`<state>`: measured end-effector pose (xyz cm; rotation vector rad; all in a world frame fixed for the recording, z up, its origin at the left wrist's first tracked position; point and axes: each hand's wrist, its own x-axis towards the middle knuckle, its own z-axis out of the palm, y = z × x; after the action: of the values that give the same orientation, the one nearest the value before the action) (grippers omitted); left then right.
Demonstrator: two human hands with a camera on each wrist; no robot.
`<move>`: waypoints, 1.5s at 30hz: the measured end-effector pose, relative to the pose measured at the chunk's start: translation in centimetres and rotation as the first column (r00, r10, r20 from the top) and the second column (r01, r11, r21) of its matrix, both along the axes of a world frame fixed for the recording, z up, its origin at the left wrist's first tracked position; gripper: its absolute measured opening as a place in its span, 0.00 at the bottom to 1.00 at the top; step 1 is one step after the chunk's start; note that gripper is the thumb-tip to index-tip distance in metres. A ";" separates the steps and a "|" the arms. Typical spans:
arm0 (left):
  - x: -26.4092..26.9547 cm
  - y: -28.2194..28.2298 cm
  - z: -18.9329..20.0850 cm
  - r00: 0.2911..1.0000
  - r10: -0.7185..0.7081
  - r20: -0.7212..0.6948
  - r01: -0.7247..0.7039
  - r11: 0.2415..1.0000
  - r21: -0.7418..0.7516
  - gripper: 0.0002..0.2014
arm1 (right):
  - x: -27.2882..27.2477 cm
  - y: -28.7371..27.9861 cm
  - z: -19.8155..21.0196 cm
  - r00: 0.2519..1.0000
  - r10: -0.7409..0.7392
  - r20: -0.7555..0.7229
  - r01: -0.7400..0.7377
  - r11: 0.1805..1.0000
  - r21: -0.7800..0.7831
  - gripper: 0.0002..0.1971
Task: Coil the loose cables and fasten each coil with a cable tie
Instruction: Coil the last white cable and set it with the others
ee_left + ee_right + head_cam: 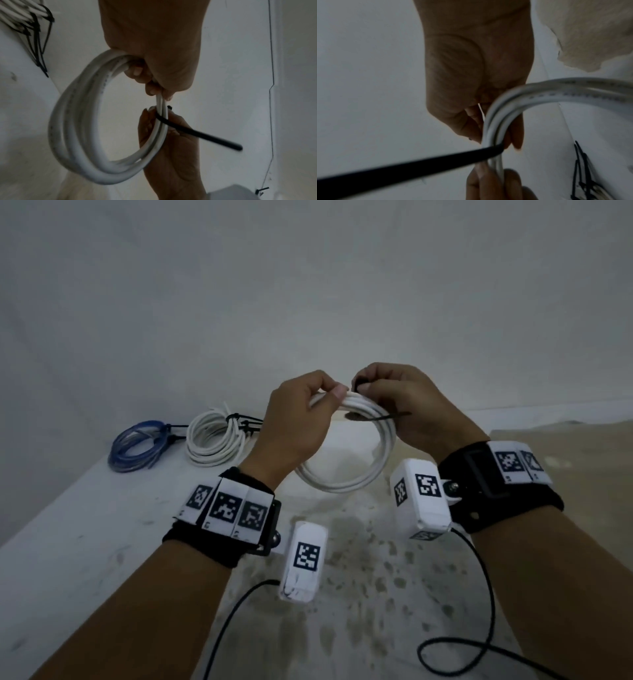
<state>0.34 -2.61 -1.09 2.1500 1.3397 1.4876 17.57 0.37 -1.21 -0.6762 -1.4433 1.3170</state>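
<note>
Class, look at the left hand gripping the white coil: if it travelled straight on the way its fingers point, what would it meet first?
Most likely the right hand, which pinches the black cable tie on the white coil just beyond the left hand. Their thumbs nearly touch, though depth is uncertain.

Coil (pixel 346 474): top arc hidden under left hand (pixel 294 426) and right hand (pixel 411 409); blurred in both wrist views. Tie (pixel 399 170): tail cut off by left edge in right wrist view; head mostly hidden by right fingertips (pixel 363 386). Lock state: cannot tell.
</note>
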 end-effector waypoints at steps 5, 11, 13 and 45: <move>1.5 1.6 -0.8 0.999 0.014 -0.031 -0.012 0.998 0.067 0.09 | 1.2 0.0 -0.3 0.998 -0.035 -0.054 0.033 0.999 -0.033 0.08; 1.9 1.4 -1.1 0.999 0.026 0.041 -0.026 1.000 0.003 0.09 | 1.5 0.0 0.1 0.991 -0.123 0.059 0.122 0.992 0.011 0.01; 1.4 1.4 -0.4 0.999 -0.029 0.023 0.034 0.975 -0.221 0.09 | 1.3 0.0 -0.1 0.985 -0.130 0.110 0.131 0.991 -0.003 0.01; -0.2 1.3 0.6 0.935 0.235 0.267 -0.101 0.895 -0.434 0.14 | -1.7 -1.9 3.1 0.758 -0.405 0.512 0.104 0.849 0.518 0.06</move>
<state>0.11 -1.27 -0.46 1.4970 1.5819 1.3730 15.83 -1.52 1.90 -0.9860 -2.0007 0.4861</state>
